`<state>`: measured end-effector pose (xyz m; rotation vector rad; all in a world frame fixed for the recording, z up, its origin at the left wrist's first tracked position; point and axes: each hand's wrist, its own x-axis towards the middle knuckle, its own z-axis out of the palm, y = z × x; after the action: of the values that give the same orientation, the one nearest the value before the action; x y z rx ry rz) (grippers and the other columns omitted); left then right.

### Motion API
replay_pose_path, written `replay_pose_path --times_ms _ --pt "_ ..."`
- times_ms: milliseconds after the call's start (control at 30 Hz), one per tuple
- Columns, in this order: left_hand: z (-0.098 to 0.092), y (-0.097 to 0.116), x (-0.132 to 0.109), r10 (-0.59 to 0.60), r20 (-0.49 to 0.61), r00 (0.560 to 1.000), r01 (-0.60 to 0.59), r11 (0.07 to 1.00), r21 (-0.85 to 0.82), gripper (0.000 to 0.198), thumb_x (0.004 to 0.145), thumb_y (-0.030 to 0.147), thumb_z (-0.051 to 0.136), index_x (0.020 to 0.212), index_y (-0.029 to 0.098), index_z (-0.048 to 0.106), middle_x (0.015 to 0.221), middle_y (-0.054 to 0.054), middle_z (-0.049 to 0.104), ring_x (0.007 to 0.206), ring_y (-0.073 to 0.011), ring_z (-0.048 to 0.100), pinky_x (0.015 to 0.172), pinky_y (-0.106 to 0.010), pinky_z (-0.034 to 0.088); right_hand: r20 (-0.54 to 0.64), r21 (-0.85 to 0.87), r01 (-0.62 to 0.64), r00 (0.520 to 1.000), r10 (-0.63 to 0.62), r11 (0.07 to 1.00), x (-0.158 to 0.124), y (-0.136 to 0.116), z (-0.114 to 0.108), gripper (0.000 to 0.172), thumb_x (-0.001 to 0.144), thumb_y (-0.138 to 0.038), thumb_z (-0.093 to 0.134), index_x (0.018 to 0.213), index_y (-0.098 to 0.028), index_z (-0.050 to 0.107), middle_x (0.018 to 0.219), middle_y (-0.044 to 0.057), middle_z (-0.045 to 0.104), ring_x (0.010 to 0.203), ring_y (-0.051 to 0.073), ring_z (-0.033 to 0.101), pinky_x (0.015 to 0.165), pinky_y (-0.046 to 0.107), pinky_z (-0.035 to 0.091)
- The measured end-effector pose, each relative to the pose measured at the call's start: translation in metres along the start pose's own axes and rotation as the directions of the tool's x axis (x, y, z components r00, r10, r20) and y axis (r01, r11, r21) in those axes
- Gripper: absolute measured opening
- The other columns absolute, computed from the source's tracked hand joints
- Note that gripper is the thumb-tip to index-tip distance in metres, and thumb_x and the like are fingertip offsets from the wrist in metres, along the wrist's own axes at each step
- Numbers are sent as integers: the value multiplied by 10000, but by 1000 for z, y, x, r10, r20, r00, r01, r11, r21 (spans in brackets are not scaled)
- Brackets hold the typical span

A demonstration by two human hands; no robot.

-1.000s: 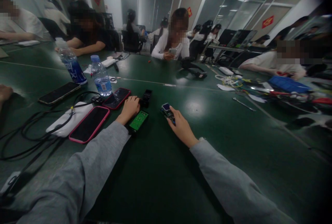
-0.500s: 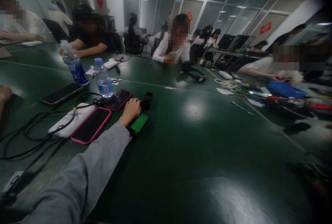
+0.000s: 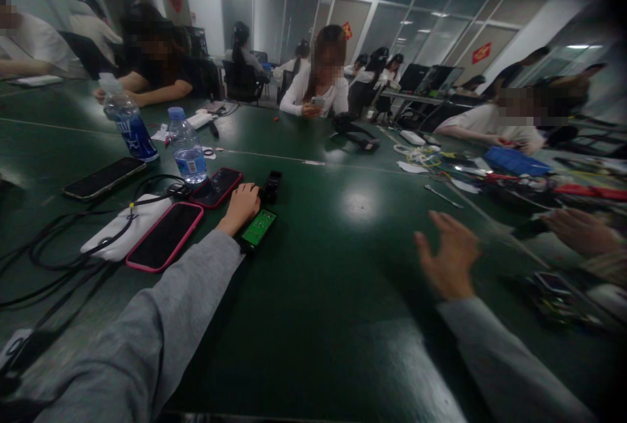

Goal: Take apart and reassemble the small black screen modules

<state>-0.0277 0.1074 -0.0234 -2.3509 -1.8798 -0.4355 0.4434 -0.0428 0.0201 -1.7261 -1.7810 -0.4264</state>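
Note:
My left hand point(image 3: 241, 206) is at the black device point(image 3: 273, 187), its fingers bent and partly hidden, so what they grip cannot be made out. Just right of its wrist lies a green circuit board point(image 3: 259, 228) in a dark case. My right hand point(image 3: 449, 256) hovers over the green table point(image 3: 343, 279), fingers and thumb spread, slightly blurred, holding nothing. Left of my left hand are a dark phone with a red edge point(image 3: 217, 188) and a pink-cased phone point(image 3: 165, 236).
A white power bank point(image 3: 110, 237) with black cables, another phone point(image 3: 104, 178) and two bottles point(image 3: 187, 152) stand left. A wrench point(image 3: 443, 196), wires, a blue tray point(image 3: 518, 162) and another person's hand point(image 3: 582, 230) are at right. People sit around the table.
My right hand has come into view from the right, fingers spread. Another person's hand has appeared at the far right. The view has shifted slightly; my left hand stays by the black device.

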Motion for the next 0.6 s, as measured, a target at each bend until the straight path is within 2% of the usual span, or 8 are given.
replay_pose_path --times_ms 33,100,200,267,367,433,500,600 --pt "0 0 0 3 -3 1000 -3 1000 -3 417 1006 193 414 1359 126 623 1478 -169 582 1344 -321 528 1080 -468 501 63 56 85 994 -88 995 3 -34 22 596 1049 -513 343 1560 -212 402 1538 211 451 1455 380 375 1147 665 295" --pt "0 0 -1 6 -11 1000 -6 1000 -6 415 1004 191 417 1360 136 624 1476 -166 585 1342 -313 531 1081 -464 501 238 214 305 905 -352 928 11 -107 64 470 1056 -396 374 1497 -283 489 1557 115 480 1454 323 414 1186 611 282" --pt "0 0 -1 5 -26 1000 -5 1000 -6 401 996 183 435 1344 151 632 1460 -163 595 1337 -303 538 1078 -450 501 194 358 211 936 -294 910 33 -198 111 499 1053 -325 380 1544 -260 434 1554 104 495 1446 290 426 1174 554 335" --pt "0 0 -1 3 -30 1000 -4 1000 -10 386 999 183 441 1332 152 634 1447 -165 601 1330 -296 542 1075 -440 500 195 399 210 932 -306 893 49 -236 132 569 1049 -340 395 1607 -251 333 1625 103 405 1504 307 336 1181 569 329" --pt "1 0 0 -3 -20 1000 3 1000 -21 374 1011 189 440 1335 159 627 1448 -162 598 1327 -287 541 1072 -429 496 251 411 380 826 -504 828 67 -258 149 605 1040 -319 441 1627 -273 301 1687 80 297 1560 325 218 1226 590 251" --pt "2 0 0 -8 -18 1000 8 1000 -27 377 1020 189 429 1341 169 625 1453 -155 595 1329 -284 539 1076 -431 492 283 427 420 779 -559 801 70 -257 151 573 1043 -315 457 1603 -269 345 1672 88 324 1521 323 304 1212 567 298" --pt "2 0 -1 -8 -25 1000 7 999 -33 389 1026 191 414 1355 175 622 1457 -148 593 1336 -282 533 1083 -437 488 290 423 388 798 -528 819 68 -247 147 501 1037 -369 492 1514 -223 448 1600 129 418 1411 334 441 1133 542 409" --pt "2 0 -1 4 -35 999 -5 999 -40 412 1034 207 396 1379 165 617 1466 -151 586 1346 -294 524 1087 -457 488 252 373 300 878 -407 878 59 -216 134 361 1008 -410 528 1265 -159 572 1345 185 563 1172 331 574 974 503 519"
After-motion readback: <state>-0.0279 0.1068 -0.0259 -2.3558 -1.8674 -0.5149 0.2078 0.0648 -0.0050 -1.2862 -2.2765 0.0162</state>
